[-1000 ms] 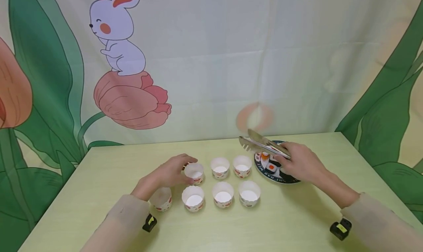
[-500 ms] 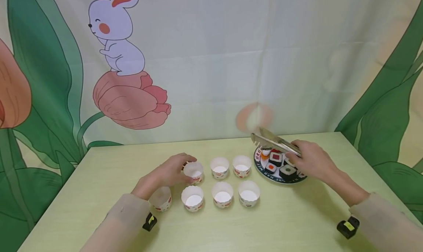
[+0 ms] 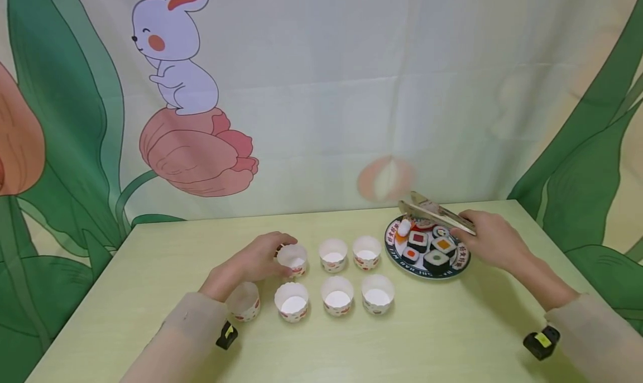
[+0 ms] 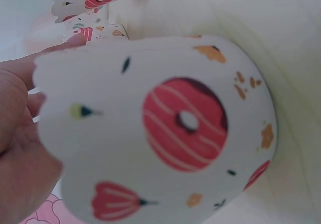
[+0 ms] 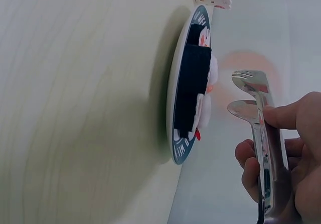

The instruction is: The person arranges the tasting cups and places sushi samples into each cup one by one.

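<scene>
I saw the left hand (image 3: 255, 258) with its fingers clamped on a cup (image 3: 293, 259); the right hand (image 3: 497, 240) gripped tongs (image 5: 273, 153) above the plate (image 3: 409, 268).

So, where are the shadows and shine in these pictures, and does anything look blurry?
Head view: a soft shadow on the table below the right forearm; right wrist view: a broad shadow beside the plate and bright reflections on the tongs; left wrist view: the near cup looks slightly soft.
</scene>
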Demonstrator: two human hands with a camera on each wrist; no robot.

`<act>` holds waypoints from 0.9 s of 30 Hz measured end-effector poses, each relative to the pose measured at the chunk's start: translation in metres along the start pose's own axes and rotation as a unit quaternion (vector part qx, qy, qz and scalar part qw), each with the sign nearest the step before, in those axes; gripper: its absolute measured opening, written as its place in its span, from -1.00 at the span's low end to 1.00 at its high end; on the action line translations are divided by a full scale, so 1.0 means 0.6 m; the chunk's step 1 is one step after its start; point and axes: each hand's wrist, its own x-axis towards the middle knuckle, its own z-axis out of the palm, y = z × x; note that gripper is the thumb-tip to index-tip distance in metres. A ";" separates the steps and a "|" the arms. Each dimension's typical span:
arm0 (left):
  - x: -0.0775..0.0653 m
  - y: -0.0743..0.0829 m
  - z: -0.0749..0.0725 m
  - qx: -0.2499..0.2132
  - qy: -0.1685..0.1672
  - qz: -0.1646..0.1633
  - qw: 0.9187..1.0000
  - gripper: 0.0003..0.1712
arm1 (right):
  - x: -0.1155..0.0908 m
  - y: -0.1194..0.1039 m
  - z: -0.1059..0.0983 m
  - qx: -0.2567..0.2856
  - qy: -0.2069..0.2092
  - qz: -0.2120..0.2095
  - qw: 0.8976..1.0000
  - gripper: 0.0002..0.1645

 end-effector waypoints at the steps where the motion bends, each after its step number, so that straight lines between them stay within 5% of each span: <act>1: 0.000 0.000 0.000 0.001 0.000 -0.001 1.000 -0.29 | 0.000 0.003 -0.001 -0.003 0.001 0.001 1.000 -0.55; 27: 0.004 -0.003 0.001 -0.015 -0.003 -0.001 1.000 -0.29 | 0.003 0.051 -0.036 -0.020 -0.053 0.005 0.998 -0.45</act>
